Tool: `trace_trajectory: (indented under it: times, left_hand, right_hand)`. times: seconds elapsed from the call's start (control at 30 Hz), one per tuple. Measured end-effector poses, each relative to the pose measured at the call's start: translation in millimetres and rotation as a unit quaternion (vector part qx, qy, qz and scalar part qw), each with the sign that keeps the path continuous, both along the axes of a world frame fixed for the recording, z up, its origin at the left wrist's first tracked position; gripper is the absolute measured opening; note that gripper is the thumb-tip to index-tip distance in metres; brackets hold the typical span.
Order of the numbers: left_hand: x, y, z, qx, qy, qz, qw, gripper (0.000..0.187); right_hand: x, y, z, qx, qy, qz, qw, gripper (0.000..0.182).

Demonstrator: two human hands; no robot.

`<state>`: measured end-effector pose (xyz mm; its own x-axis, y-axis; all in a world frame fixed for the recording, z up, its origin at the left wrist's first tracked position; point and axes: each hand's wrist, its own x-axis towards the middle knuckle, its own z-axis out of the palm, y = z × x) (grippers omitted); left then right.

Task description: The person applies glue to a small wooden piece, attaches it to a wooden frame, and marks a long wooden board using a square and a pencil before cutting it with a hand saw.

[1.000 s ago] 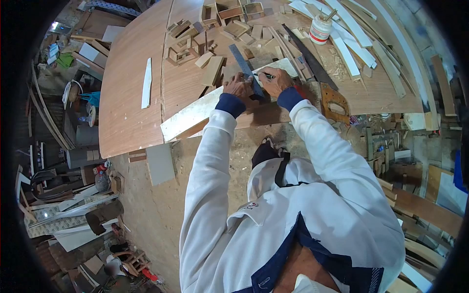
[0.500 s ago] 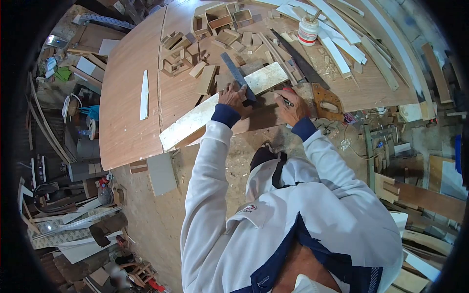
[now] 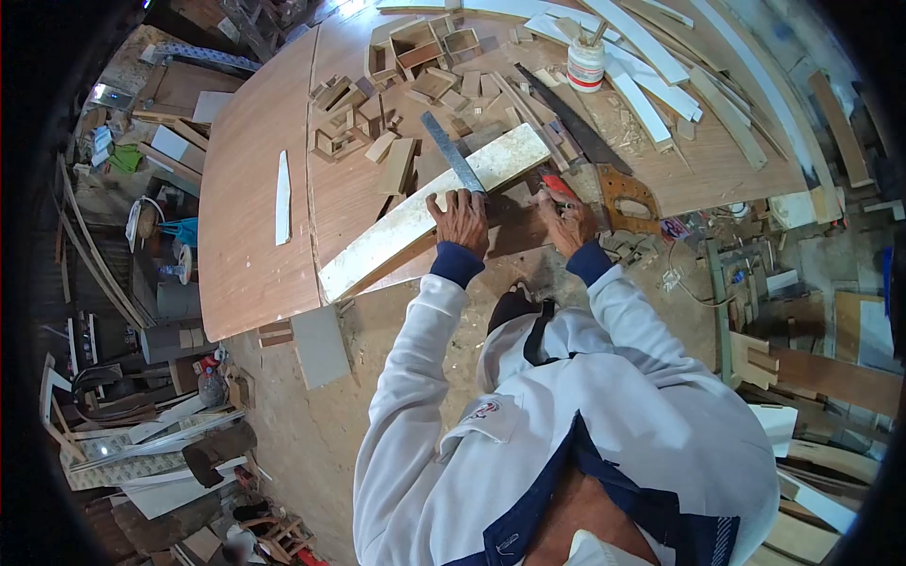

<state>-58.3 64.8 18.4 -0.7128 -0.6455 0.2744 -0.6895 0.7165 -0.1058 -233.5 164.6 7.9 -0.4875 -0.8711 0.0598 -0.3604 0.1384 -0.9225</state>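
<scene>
My left hand (image 3: 461,224) is closed at the near edge of a long pale board (image 3: 396,226), fingers bent over the handle end of a try square. The square's metal blade (image 3: 448,146) lies across the board and sticks out past its far edge. Close to the board's right part, my right hand (image 3: 569,224) is closed around a small red tool (image 3: 557,186), whose exact kind I cannot make out. A handsaw (image 3: 630,198) lies just right of that hand, its blade pointing away from me.
Small wooden boxes (image 3: 415,45) and offcuts sit behind the board. A white jar (image 3: 585,64) holding brushes stands near long white strips (image 3: 637,94) at the back right. A white sliver (image 3: 282,198) lies on the left of the table (image 3: 247,236).
My left hand and the square have shifted, the hand now at the board's near edge. My right hand has turned, showing more of the red tool. The view has shifted slightly.
</scene>
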Motion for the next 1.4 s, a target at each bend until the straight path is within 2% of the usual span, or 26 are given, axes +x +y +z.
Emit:
trace_trajectory:
  times: [0.1, 0.23, 0.3, 0.33, 0.4, 0.43, 0.5, 0.6, 0.63, 0.7, 0.77, 0.83, 0.87, 0.97, 1.03, 1.1, 1.13, 1.23, 1.3, 1.33, 1.4]
  left_hand:
    - [2.2, -0.6, 5.4, 0.005, 0.002, -0.005, 1.000, 0.027]
    - [3.5, 0.3, 11.2, 0.022, 0.037, -0.018, 0.999, 0.025]
    - [8.7, -2.6, 2.7, 0.022, 0.043, -0.027, 0.998, 0.028]
    - [9.8, -2.7, 1.2, 0.023, 0.051, -0.037, 0.998, 0.033]
    - [11.2, -0.8, 5.2, 0.039, 0.068, -0.038, 0.996, 0.033]
    - [11.9, 1.7, 10.6, 0.054, 0.082, -0.038, 0.994, 0.033]
    - [10.6, 5.4, 19.0, 0.078, 0.092, -0.040, 0.992, 0.029]
    - [5.6, 9.3, 30.0, 0.055, 0.122, -0.073, 0.988, 0.027]
    - [1.4, 10.4, 36.4, 0.057, 0.123, -0.073, 0.988, 0.027]
    - [-5.8, 15.3, 48.1, 0.050, 0.145, -0.135, 0.979, 0.028]
    - [-13.2, 19.2, 54.4, 0.078, 0.139, -0.142, 0.977, 0.029]
    - [-22.1, 19.9, 53.8, 0.080, 0.169, -0.184, 0.965, 0.029]
    - [-26.4, 20.8, 54.2, 0.104, 0.154, -0.179, 0.966, 0.030]
    - [-43.4, 23.5, 52.6, 0.107, 0.184, -0.214, 0.953, 0.031]
    - [-49.6, 24.0, 56.0, 0.116, 0.179, -0.235, 0.948, 0.038]
    - [-53.2, 25.7, 60.1, 0.139, 0.202, -0.213, 0.946, 0.048]
    - [-49.4, 21.7, 58.2, 0.147, 0.163, -0.199, 0.955, 0.055]
    - [-36.1, 13.1, 54.9, 0.178, 0.185, -0.148, 0.955, 0.054]
    - [-24.0, 6.1, 47.8, 0.162, 0.180, -0.125, 0.962, 0.059]
    - [-16.1, 2.3, 46.2, 0.180, 0.170, -0.088, 0.965, 0.062]
    - [0.3, -5.5, 41.5, 0.196, 0.162, -0.047, 0.966, 0.065]
  right_hand:
    - [1.0, -0.9, 13.8, 0.061, -0.024, 0.036, 0.997, 0.054]
    - [5.8, -14.4, 9.4, 0.026, -0.019, 0.033, 0.999, 0.056]
    - [4.2, -20.2, -0.7, -0.010, 0.189, 0.024, 0.982, 0.053]
    - [8.5, -18.5, 22.5, -0.008, 0.190, 0.024, 0.981, 0.053]
    - [15.1, -13.3, 64.7, -0.045, 0.092, -0.036, 0.994, 0.048]
    - [11.4, -15.1, 62.3, -0.043, 0.093, -0.037, 0.994, 0.048]
    - [-0.7, -20.5, 51.3, 0.073, -0.037, 0.053, 0.995, 0.045]
    - [7.2, -32.4, 18.2, 0.090, -0.073, 0.071, 0.991, 0.052]
    - [10.9, -33.6, 25.6, 0.092, -0.072, 0.070, 0.991, 0.052]
    - [20.6, -29.4, 38.9, 0.022, 0.032, 0.038, 0.999, 0.057]
    - [17.7, -30.2, 29.5, 0.055, 0.030, 0.001, 0.998, 0.053]
    - [7.6, -27.2, 27.2, 0.059, -0.057, 0.001, 0.997, 0.049]
    - [5.1, -25.9, 19.9, 0.022, -0.038, -0.037, 0.998, 0.044]
    - [-8.9, -16.7, 9.4, 0.015, 0.007, -0.102, 0.995, 0.042]
    - [-21.6, -6.7, 23.2, 0.030, -0.023, -0.120, 0.992, 0.040]
    - [-42.1, 4.9, 26.3, 0.032, 0.067, -0.225, 0.972, 0.040]
    - [-56.5, 12.0, 36.1, 0.051, 0.052, -0.213, 0.974, 0.040]
    - [-95.1, 26.1, 49.4, 0.067, 0.035, -0.184, 0.980, 0.040]
    - [-112.5, 31.6, 49.4, 0.068, 0.140, -0.193, 0.969, 0.040]
    - [-119.9, 33.6, 62.0, 0.114, 0.159, -0.173, 0.965, 0.039]
    - [-155.4, 43.5, 51.1, 0.112, 0.200, -0.147, 0.962, 0.040]
